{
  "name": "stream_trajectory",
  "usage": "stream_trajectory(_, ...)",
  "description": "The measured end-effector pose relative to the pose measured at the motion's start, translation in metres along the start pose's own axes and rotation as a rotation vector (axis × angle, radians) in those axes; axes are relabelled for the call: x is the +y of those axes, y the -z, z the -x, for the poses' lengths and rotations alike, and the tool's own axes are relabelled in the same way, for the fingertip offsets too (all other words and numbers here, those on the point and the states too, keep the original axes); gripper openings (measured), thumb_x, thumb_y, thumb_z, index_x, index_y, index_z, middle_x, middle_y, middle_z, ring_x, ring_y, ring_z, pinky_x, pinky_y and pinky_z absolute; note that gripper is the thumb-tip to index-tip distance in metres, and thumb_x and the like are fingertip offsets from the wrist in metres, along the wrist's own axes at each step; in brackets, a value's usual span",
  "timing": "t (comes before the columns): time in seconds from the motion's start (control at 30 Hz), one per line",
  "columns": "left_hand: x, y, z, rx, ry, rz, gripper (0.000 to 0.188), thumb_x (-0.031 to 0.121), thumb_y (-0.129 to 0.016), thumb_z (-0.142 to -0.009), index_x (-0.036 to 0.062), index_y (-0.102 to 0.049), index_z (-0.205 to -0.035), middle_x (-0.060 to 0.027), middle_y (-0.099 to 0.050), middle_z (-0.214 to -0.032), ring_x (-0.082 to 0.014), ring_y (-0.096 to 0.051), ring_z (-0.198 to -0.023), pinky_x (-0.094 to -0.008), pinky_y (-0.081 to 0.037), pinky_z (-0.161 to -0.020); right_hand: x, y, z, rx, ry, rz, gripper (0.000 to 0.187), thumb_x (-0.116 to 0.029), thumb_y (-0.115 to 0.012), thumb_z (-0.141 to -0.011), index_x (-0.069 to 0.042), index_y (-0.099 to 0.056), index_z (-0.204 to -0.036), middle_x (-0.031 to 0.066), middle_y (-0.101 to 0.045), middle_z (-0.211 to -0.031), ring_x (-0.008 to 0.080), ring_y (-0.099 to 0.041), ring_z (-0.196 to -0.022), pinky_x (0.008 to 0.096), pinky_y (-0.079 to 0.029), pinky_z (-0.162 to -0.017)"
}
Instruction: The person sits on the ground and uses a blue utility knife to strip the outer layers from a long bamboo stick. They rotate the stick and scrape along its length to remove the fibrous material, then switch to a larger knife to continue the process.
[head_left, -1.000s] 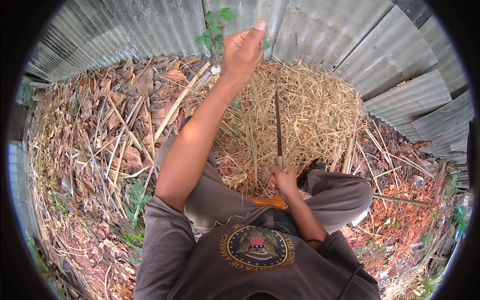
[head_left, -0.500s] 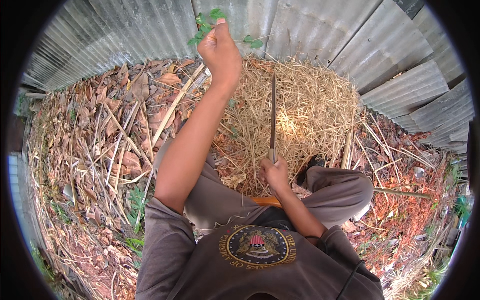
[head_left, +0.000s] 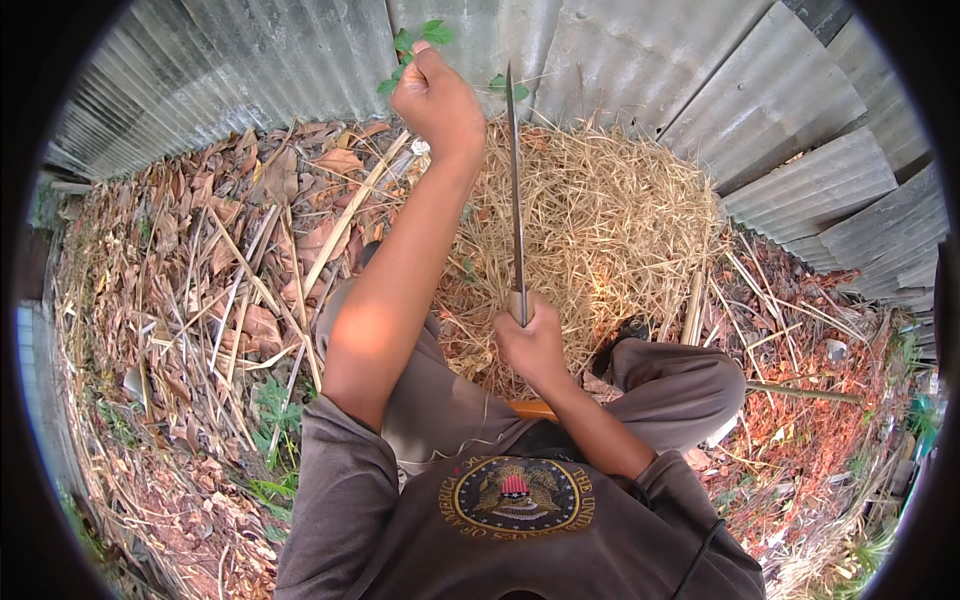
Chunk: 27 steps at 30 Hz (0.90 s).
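Note:
My left hand [head_left: 437,103] is stretched far forward, closed around a green leafy stem [head_left: 404,42] in front of the metal wall. Leaves stick out past the thumb, while the gripped part is hidden in the fist. To the right of that hand, a small green sprig [head_left: 508,89] shows at the wall. My right hand [head_left: 532,343] is wrapped round the pale handle of a long, narrow-bladed knife [head_left: 517,200]. Its blade points away from me, and the tip overlaps the sprig in the picture; whether they touch, I cannot tell.
Corrugated metal sheets [head_left: 640,65] form a wall across the far side. Dry straw [head_left: 610,215] lies in a heap before my legs. Brown leaves and dry stalks [head_left: 255,235] cover the left ground. A stick [head_left: 805,391] lies at the right, past my bent knee.
My right hand has moved forward and slightly left with the knife, bringing its tip from the straw up to the sprig. My left hand has barely shifted, still gripping the stem.

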<state>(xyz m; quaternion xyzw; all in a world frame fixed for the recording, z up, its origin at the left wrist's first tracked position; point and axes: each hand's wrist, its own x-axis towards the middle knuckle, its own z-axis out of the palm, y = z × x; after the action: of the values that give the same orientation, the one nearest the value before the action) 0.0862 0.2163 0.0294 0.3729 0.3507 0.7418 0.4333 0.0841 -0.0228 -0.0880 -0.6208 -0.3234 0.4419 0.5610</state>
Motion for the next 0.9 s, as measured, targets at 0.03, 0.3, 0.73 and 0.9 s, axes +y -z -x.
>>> stream_trajectory(0.03,0.000,0.005,0.003,0.011,0.008,-0.023,0.050,0.026,-0.044,-0.098,0.0104,-0.026,-0.055,0.0046,-0.030,-0.047,-0.0067,-0.025,-0.046,-0.0306,-0.022,-0.045,-0.027,-0.003,0.003,0.018,0.091,0.029,0.017,-0.005,-0.055,-0.082,-0.007,-0.046,-0.067,0.0002,-0.044,-0.052,0.0086,-0.043,-0.046,0.0281,-0.035,-0.044)
stream_trajectory(0.3,-0.004,-0.002,0.001,-0.034,0.013,0.076,0.045,0.024,-0.049,-0.096,0.0132,-0.032,-0.056,0.0067,-0.031,-0.050,-0.0047,-0.026,-0.045,-0.0269,-0.021,-0.043,0.102,0.046,-0.005,0.068,-0.928,-0.341,0.015,-0.002,-0.055,-0.078,-0.008,-0.046,-0.068,0.0024,-0.040,-0.047,0.0140,-0.038,-0.034,0.0295,-0.031,-0.033)
stream_trajectory(0.73,-0.005,0.003,0.004,-0.136,0.097,0.197,0.039,0.019,-0.053,-0.092,0.0144,-0.033,-0.058,0.0039,-0.029,-0.046,-0.0077,-0.025,-0.036,-0.0266,-0.019,-0.038,0.091,0.013,-0.031,-0.039,-0.651,-0.217,0.013,0.001,-0.050,-0.083,-0.006,-0.044,-0.073,0.0024,-0.043,-0.052,0.0110,-0.039,-0.038,0.0278,-0.031,-0.035)
stream_trajectory(0.9,-0.006,0.013,0.006,-0.204,0.107,0.233,0.034,0.014,-0.053,-0.090,0.0126,-0.035,-0.061,0.0032,-0.028,-0.047,-0.0088,-0.023,-0.037,-0.0281,-0.019,-0.038,0.034,0.006,-0.030,-0.157,-0.409,-0.215,0.018,-0.003,-0.053,-0.083,-0.007,-0.044,-0.068,0.0022,-0.043,-0.050,0.0118,-0.039,-0.037,0.0281,-0.031,-0.034)
